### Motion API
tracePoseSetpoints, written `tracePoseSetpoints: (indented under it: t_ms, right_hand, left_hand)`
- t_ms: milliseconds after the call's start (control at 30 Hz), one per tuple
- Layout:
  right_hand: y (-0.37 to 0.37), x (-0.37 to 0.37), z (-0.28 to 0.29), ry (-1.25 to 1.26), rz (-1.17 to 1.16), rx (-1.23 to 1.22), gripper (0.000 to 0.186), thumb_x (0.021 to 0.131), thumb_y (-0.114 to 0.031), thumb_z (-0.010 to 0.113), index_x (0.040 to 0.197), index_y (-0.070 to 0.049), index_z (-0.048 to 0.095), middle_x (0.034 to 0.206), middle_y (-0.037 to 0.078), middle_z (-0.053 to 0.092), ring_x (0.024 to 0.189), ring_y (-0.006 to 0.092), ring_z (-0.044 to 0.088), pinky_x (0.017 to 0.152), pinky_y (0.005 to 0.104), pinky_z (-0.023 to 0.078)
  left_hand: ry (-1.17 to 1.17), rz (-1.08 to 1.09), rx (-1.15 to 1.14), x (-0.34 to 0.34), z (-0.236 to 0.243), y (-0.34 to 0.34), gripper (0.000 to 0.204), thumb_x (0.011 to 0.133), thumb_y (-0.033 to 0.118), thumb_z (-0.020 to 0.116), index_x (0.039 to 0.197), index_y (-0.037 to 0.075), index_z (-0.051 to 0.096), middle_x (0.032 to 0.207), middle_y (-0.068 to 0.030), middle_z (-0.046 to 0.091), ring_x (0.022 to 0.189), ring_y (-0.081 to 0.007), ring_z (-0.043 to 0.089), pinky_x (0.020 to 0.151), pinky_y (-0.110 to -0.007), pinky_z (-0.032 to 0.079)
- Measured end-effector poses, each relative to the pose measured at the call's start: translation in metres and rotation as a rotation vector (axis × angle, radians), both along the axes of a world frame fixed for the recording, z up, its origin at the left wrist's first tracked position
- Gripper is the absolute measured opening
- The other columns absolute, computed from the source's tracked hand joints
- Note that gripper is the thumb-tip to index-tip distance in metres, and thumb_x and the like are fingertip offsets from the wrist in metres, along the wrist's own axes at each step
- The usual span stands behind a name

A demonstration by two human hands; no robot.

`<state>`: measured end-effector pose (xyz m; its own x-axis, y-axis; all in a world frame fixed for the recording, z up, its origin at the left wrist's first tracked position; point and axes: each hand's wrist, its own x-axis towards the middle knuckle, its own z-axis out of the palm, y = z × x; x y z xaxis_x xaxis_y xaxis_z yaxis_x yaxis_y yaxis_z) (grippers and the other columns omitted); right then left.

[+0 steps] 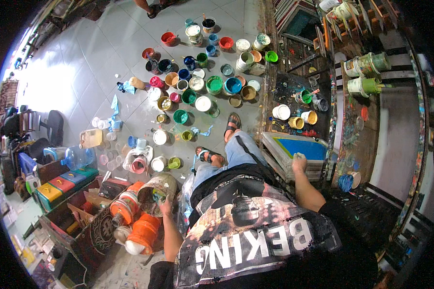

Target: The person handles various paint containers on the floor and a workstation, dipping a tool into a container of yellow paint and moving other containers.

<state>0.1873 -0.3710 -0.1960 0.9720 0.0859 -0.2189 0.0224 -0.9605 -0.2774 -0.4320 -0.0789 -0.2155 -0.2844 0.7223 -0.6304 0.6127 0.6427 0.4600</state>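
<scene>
My left hand [166, 206] is closed at the rim of a paint-stained grey bucket [165, 185]. The bucket leans with its mouth toward me, and something smeared green and blue sits inside by my fingers. Over on the right, my right hand [300, 163] is curled closed above the edge of a wooden screen-printing frame [280, 147] with a blue mesh [304, 148]. Whether its fingers hold anything is too small to make out. Orange plastic containers [144, 232] lie beside the bucket, close to my left forearm.
Many open paint pots, such as a green one [214, 85] and a blue one [233, 85], crowd the tiled floor ahead. A wooden crate [77, 212] and a clear water jug [77, 157] are at left. Paint-stained racks [357, 130] stand at right. Another person's foot [153, 10] shows far ahead.
</scene>
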Motion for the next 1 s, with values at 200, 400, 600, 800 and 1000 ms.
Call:
tracePoseSetpoints:
  t_ms: [200,400,600,800,1000]
  right_hand:
    - [-0.010,0.087,-0.058,0.039,-0.013,0.156,0.029,0.085,-0.022,0.062,0.103,0.000,0.060,0.085,0.012,0.065,0.066,0.0186,0.061,0.061,0.0302,0.048]
    - [0.044,0.141,-0.062,-0.126,0.146,0.380,0.027,0.084,-0.021,0.062,0.102,-0.001,0.060,0.080,0.010,0.065,0.058,0.0172,0.059,0.054,0.0299,0.046]
    - [0.095,0.182,-0.051,-0.220,0.197,0.287,0.029,0.083,-0.021,0.061,0.102,0.002,0.062,0.091,0.014,0.067,0.083,0.0208,0.064,0.074,0.0318,0.048]
    - [0.081,0.212,-0.077,-0.209,0.128,0.305,0.031,0.084,-0.020,0.061,0.105,0.003,0.060,0.093,0.015,0.066,0.084,0.0222,0.064,0.075,0.0326,0.048]
    - [0.054,0.189,-0.088,-0.238,0.176,0.201,0.027,0.084,-0.019,0.061,0.100,0.002,0.060,0.086,0.012,0.066,0.075,0.0212,0.063,0.068,0.0318,0.049]
  left_hand:
    - [0.038,-0.263,0.083,0.055,-0.003,0.014,0.060,0.078,0.031,0.068,0.121,-0.005,0.048,0.117,-0.0209,0.056,0.109,-0.0306,0.052,0.093,-0.037,0.039]
    - [-0.155,-0.142,-0.041,0.082,-0.005,0.038,0.051,0.080,0.030,0.066,0.117,-0.003,0.054,0.118,-0.0176,0.056,0.108,-0.0287,0.052,0.094,-0.035,0.039]
    - [-0.106,-0.314,0.267,0.111,0.010,0.037,0.049,0.080,0.027,0.064,0.117,-0.003,0.054,0.116,-0.0172,0.057,0.104,-0.0245,0.055,0.089,-0.034,0.041]
    - [0.101,-0.553,-0.109,0.170,0.036,0.038,0.036,0.082,0.018,0.056,0.117,0.008,0.058,0.125,-0.0194,0.050,0.108,-0.0310,0.052,0.093,-0.037,0.041]
    - [0.192,-0.813,-0.014,0.155,0.000,0.045,0.035,0.087,0.018,0.048,0.120,0.022,0.058,0.122,-0.0206,0.051,0.116,-0.0366,0.046,0.099,-0.041,0.036]
